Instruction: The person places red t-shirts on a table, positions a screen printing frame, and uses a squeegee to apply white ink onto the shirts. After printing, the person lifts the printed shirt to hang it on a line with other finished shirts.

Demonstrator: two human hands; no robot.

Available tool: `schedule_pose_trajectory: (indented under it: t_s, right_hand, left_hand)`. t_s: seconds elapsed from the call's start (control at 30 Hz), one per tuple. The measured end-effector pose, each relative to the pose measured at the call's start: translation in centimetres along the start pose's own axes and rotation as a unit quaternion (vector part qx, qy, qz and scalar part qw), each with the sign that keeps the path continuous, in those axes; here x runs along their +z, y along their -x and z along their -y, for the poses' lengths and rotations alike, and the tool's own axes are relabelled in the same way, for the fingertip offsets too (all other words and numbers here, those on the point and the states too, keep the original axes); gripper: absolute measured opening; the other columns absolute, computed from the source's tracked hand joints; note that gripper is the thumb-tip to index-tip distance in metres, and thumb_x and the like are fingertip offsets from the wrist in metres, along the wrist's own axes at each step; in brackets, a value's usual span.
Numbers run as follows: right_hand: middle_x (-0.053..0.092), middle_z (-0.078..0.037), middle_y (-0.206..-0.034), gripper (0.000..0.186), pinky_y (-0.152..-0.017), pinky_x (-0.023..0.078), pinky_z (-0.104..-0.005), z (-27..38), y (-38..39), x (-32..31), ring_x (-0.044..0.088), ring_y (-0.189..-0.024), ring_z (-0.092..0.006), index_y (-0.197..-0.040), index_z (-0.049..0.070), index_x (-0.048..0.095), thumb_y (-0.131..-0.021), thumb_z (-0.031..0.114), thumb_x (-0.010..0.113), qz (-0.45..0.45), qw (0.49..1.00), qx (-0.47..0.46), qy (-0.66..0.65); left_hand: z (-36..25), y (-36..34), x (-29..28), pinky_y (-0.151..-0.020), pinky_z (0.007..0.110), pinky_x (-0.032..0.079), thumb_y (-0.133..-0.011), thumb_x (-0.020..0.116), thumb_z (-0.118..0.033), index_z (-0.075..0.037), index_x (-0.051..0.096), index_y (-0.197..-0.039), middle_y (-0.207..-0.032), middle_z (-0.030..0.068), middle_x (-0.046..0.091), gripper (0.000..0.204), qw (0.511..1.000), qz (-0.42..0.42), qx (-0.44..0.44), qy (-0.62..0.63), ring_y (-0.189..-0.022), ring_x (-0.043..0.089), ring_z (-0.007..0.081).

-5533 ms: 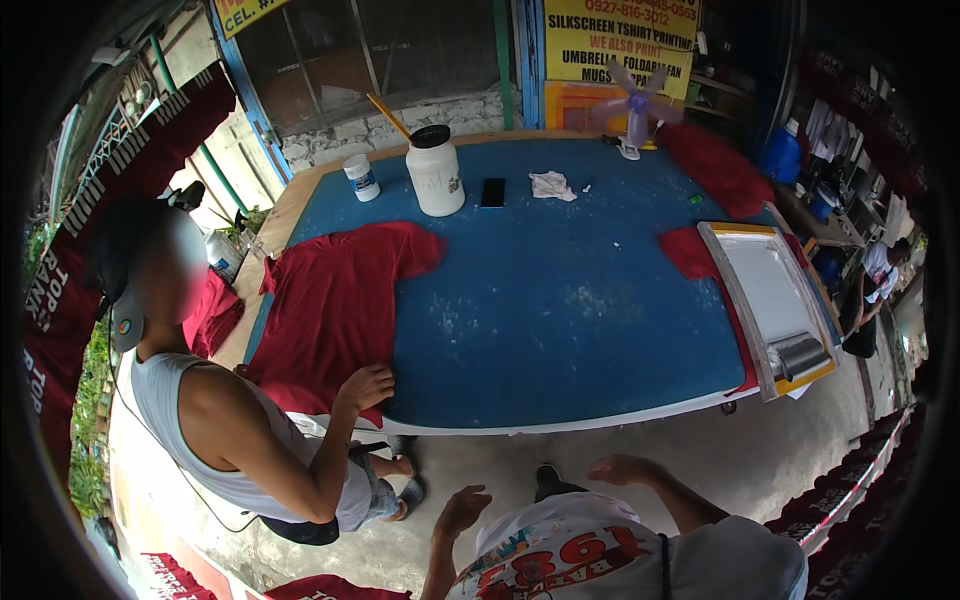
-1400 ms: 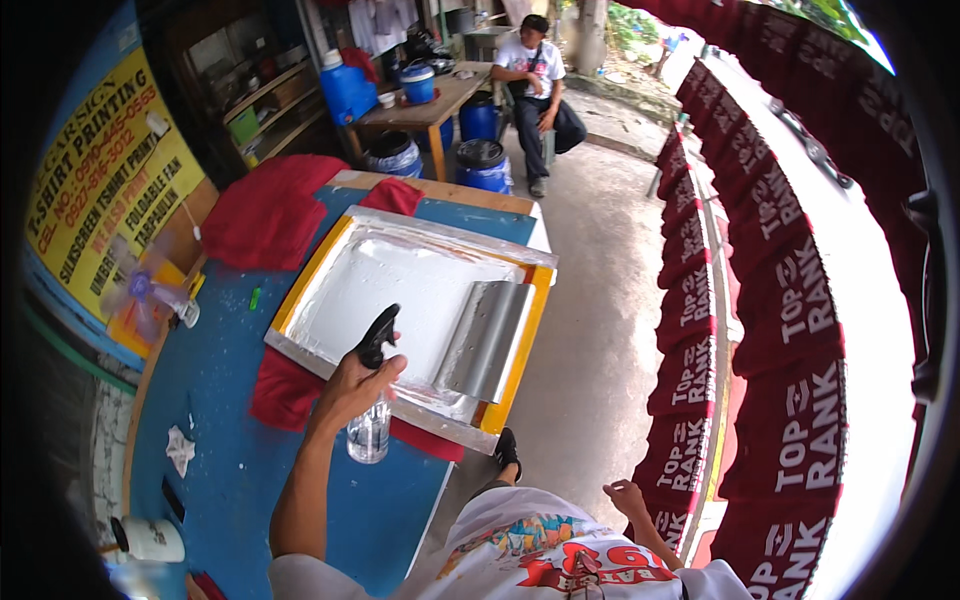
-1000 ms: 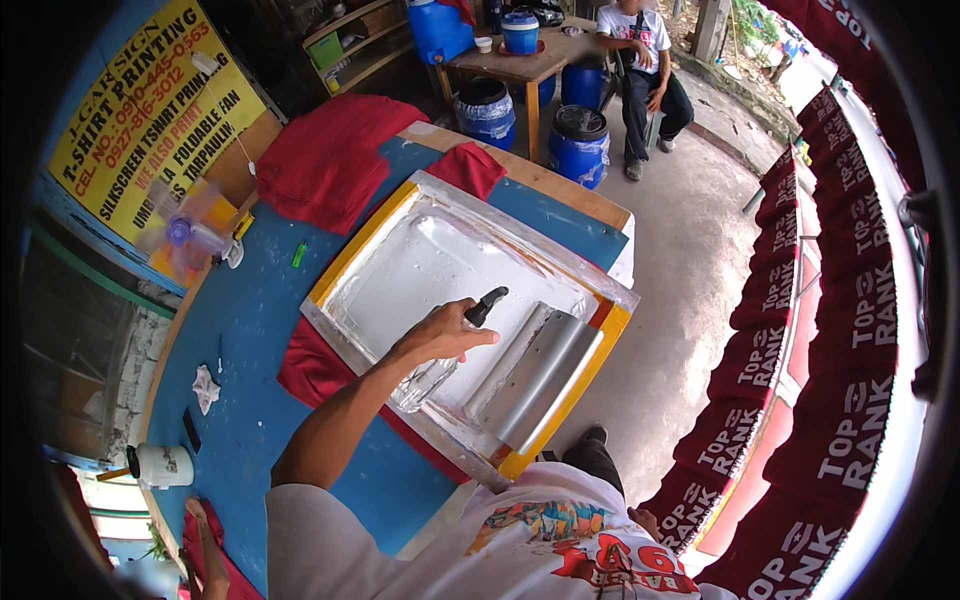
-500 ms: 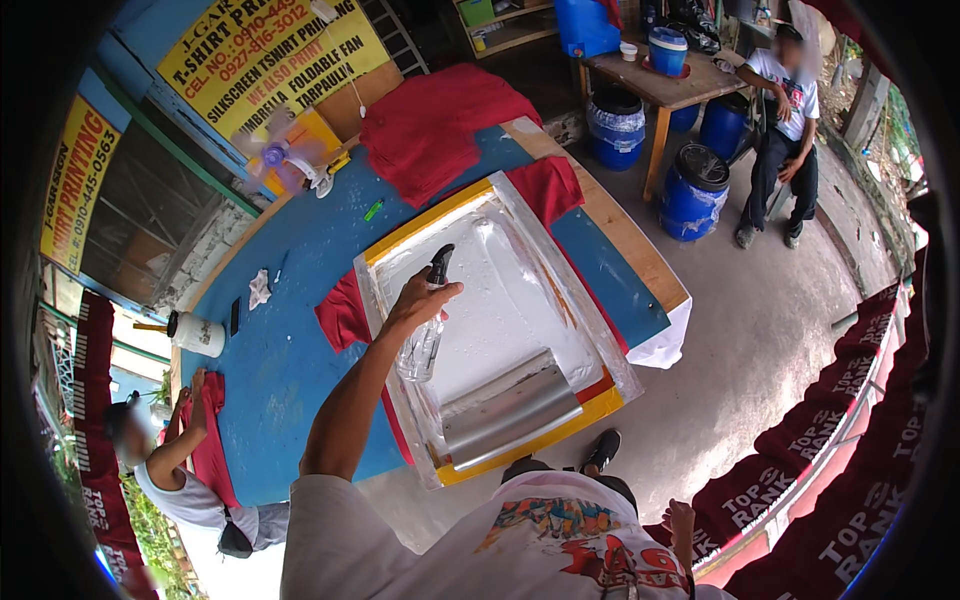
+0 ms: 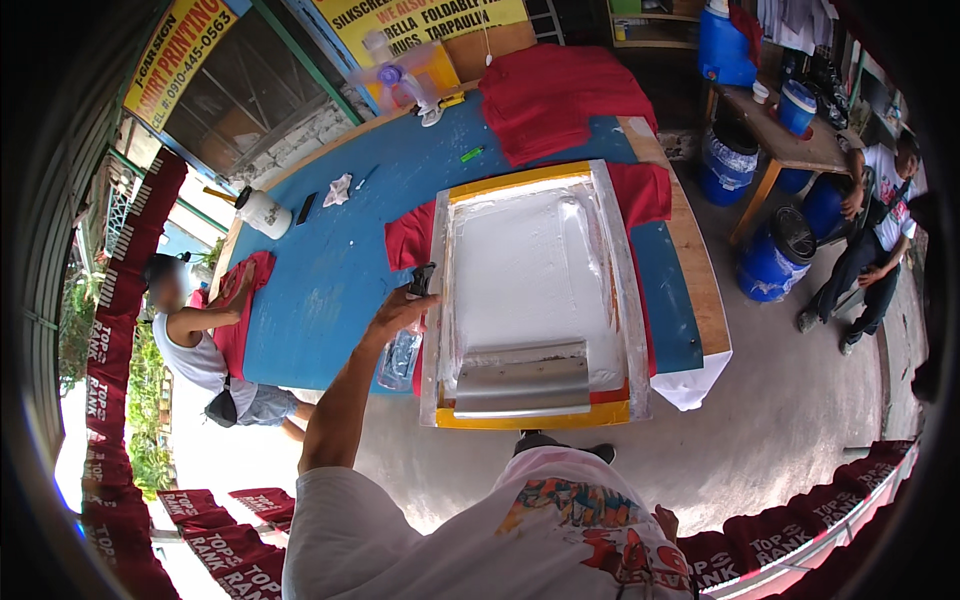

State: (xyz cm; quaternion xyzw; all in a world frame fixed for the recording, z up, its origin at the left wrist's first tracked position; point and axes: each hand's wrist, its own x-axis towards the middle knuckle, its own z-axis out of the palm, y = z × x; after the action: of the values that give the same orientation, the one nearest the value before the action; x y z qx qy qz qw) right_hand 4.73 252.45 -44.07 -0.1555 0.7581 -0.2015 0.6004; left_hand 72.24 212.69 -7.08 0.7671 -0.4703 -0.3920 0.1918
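Observation:
My left hand (image 5: 402, 312) is wrapped round the neck of a clear spray bottle (image 5: 399, 360) with a black trigger head. It hovers just beside the left edge of a silk-screen frame (image 5: 614, 280), whose mesh (image 5: 520, 270) is coated white. Across the near end of the frame lies a wide metal sheet or blade (image 5: 522, 384). A red shirt (image 5: 645, 192) is spread under the frame, its sleeves sticking out on both sides. Down by my side hangs my right hand (image 5: 665, 521), mostly cut off by my shirt; its fingers do not show clearly.
The blue-topped table (image 5: 310, 320) also bears a heap of red cloth (image 5: 560, 95), a small fan (image 5: 395, 80), a phone (image 5: 306, 208) and a white tub (image 5: 264, 214). A person (image 5: 190, 330) handles red cloth at left. Another person (image 5: 880, 220) sits right, near blue drums (image 5: 775, 255).
My left hand has carried the spray bottle from above the screen to its left edge. My view has turned, shifting the table and frame in the picture.

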Motion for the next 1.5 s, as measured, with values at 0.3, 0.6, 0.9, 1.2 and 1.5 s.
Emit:
schedule_pose_trajectory:
  t_s: [0.3,0.6,0.9,1.2,1.5]
  right_hand:
    - [0.071,-0.009,-0.096,0.044,-0.062,0.061,-0.0364,2.6,-1.2,-1.4,0.071,-0.076,-0.0199,-0.132,0.005,0.068,-0.104,0.038,0.074,0.038,0.999,-0.005,0.029]
    - [0.071,-0.008,-0.095,0.042,-0.063,0.061,-0.0359,3.3,-2.0,-2.5,0.071,-0.077,-0.0192,-0.131,0.005,0.068,-0.105,0.038,0.074,-0.020,0.999,0.034,-0.023]
    - [0.070,-0.007,-0.096,0.041,-0.064,0.060,-0.0369,5.8,-3.8,0.5,0.071,-0.077,-0.0200,-0.130,0.007,0.067,-0.104,0.037,0.075,0.001,0.997,0.034,-0.066]
    - [0.068,-0.007,-0.087,0.033,-0.058,0.058,-0.0360,5.4,2.4,6.1,0.068,-0.069,-0.0189,-0.122,0.004,0.067,-0.106,0.033,0.072,-0.103,0.986,0.094,-0.092]
    - [0.068,-0.007,-0.087,0.033,-0.058,0.058,-0.0352,5.4,11.8,14.3,0.068,-0.069,-0.0185,-0.122,0.004,0.067,-0.106,0.032,0.072,-0.151,0.971,0.133,-0.126]
  left_hand:
    - [6.9,12.5,5.6,-0.057,0.030,0.061,-0.095,0.087,-0.033,-0.009,0.051,-0.160,-0.102,0.0026,0.069,0.078,0.990,0.045,0.049,0.124,-0.081,0.067,0.0130]
    - [6.1,17.0,7.1,-0.065,0.030,0.064,-0.096,0.087,-0.036,-0.014,0.042,-0.170,-0.112,0.0003,0.063,0.089,0.985,0.071,0.027,0.153,-0.096,0.067,0.0132]
    - [4.3,9.6,1.3,-0.058,0.031,0.063,-0.099,0.084,-0.031,-0.007,0.059,-0.151,-0.104,0.0056,0.071,0.063,0.975,-0.108,0.179,0.071,-0.085,0.068,0.0126]
    - [-4.9,-14.3,-10.8,-0.072,0.032,0.061,-0.105,0.078,-0.035,-0.008,0.061,-0.145,-0.091,0.0009,0.069,0.051,0.899,-0.205,0.283,0.265,-0.077,0.069,0.0113]
    - [-13.4,-24.4,-10.5,-0.076,0.037,0.060,-0.099,0.078,-0.057,-0.005,0.060,-0.147,-0.093,0.0120,0.076,0.072,0.919,0.157,0.271,-0.242,-0.076,0.076,0.0204]
